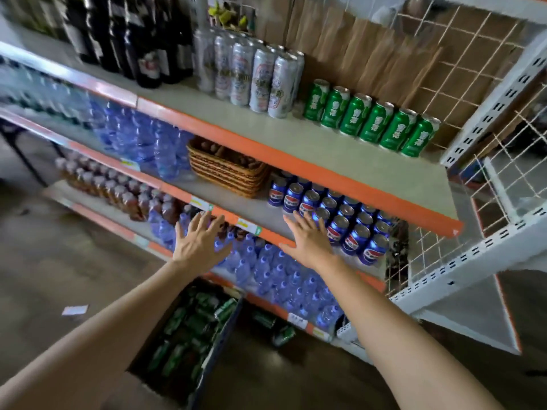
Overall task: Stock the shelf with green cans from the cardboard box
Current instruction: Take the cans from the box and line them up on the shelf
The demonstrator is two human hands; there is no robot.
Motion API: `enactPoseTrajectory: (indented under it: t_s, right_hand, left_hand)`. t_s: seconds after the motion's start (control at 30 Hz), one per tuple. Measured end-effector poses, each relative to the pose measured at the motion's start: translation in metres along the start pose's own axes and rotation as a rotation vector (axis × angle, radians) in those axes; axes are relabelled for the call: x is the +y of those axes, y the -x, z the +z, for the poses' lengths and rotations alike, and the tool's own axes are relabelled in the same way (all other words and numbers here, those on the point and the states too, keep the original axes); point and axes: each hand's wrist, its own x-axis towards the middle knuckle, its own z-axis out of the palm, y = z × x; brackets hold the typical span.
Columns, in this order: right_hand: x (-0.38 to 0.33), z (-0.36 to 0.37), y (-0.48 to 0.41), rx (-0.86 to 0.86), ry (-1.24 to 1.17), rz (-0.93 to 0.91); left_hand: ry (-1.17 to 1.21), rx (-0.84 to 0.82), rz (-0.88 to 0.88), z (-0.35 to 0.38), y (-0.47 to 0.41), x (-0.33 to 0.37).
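Head view, done: six green cans [371,119] stand in a row at the back of the top shelf [325,155].
Head view, left to do: many more cans [189,324] lie in the cardboard box [220,338] on the floor. Loose cans [275,327] lie beside it. I think the job has only just begun.
Left hand [198,241]: fingers spread wide, holding nothing, in front of the shelves.
Right hand [310,244]: fingers spread wide, holding nothing, near the blue cans [352,229].
How the cans look: shiny green with white marks and silver tops. They stand upright on the shelf and lie jumbled in the box.
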Motion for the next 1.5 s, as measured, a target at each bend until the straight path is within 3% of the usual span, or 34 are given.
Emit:
enactPoseTrajectory:
  t_s: [0.3,0.7,1.03,1.5]
  right_hand:
    - [-0.104,0.057,-0.047,-0.129,0.067,-0.157]
    - [-0.155,0.170,-0.093,-0.358,0.007,-0.243]
    - [-0.149,0.349,-0.142,-0.526,-0.066,-0.249]
    - [-0.168,0.621,-0.186,-0.714,-0.158,-0.208]
  left_hand:
    - [-0.006,-0.090,-0.301,0.009,0.058,-0.123]
    - [0.093,-0.327,-0.591,0.102,0.114,-0.187]
    - [0.209,-0.518,-0.768,0.265,0.125,-0.213]
    - [0.252,-0.556,-0.931,0.528,0.122,-0.279]
